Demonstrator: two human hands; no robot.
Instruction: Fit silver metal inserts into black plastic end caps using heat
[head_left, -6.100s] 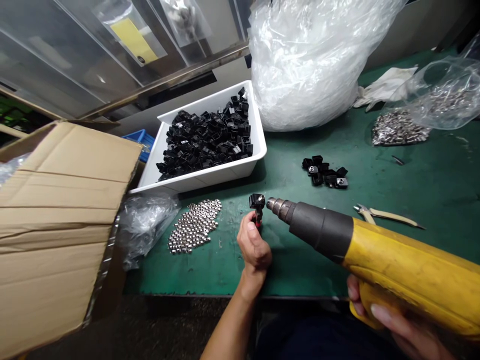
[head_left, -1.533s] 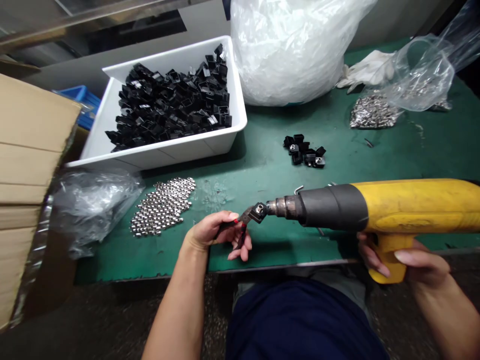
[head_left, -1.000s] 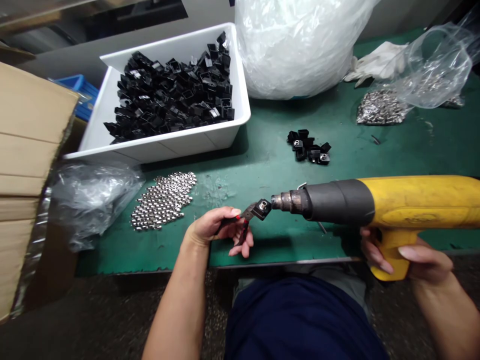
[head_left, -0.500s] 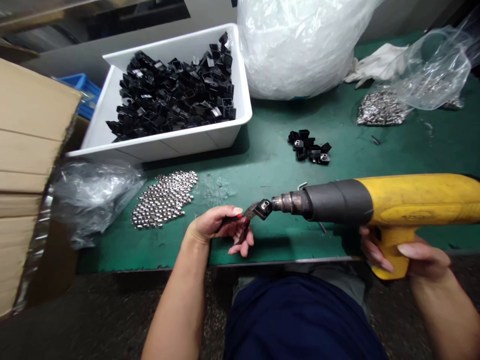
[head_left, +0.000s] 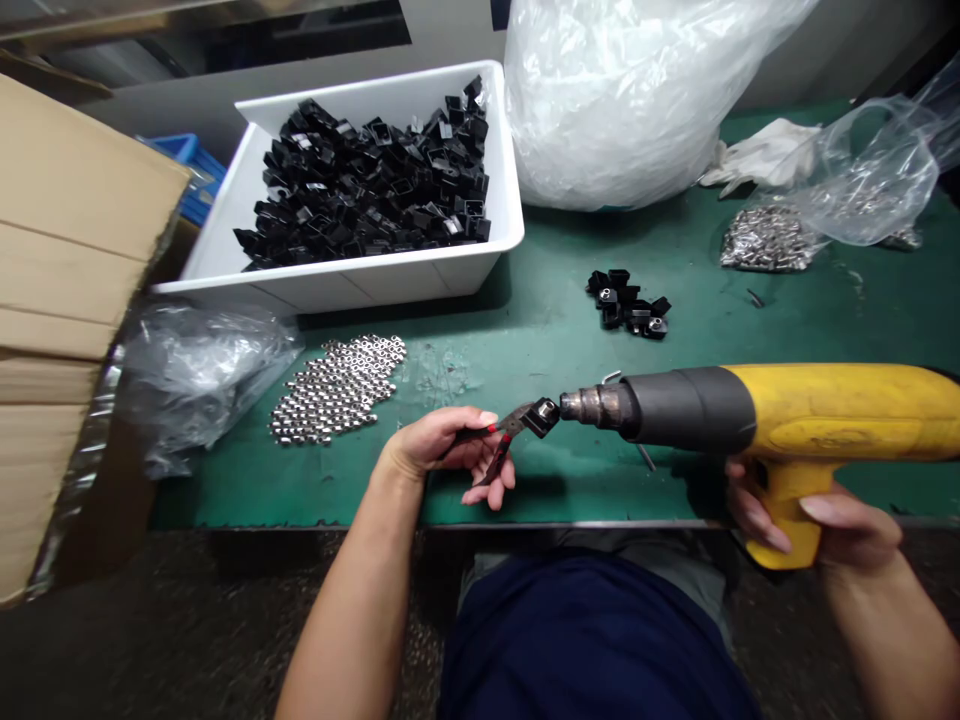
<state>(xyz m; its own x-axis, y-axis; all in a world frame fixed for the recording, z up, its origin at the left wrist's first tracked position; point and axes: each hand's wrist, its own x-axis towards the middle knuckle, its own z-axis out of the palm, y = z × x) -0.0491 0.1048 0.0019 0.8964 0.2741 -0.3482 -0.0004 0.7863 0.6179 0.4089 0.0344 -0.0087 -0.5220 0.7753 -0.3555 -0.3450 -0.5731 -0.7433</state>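
Over the green worktop point(head_left: 517, 345), we hold the yellow heat gun point(head_left: 847, 415) roughly level, our right hand point(head_left: 855, 525) wrapped around its handle. Our left hand point(head_left: 427, 445) is curled around the pliers point(head_left: 515, 424), which pinch the black part point(head_left: 536, 420) just beside the nozzle point(head_left: 596, 407); whether those two touch, we cannot tell. We'd do best to stay steady, leave a slight gap, and spread any heat evenly around the metal fitting point(head_left: 547, 408).
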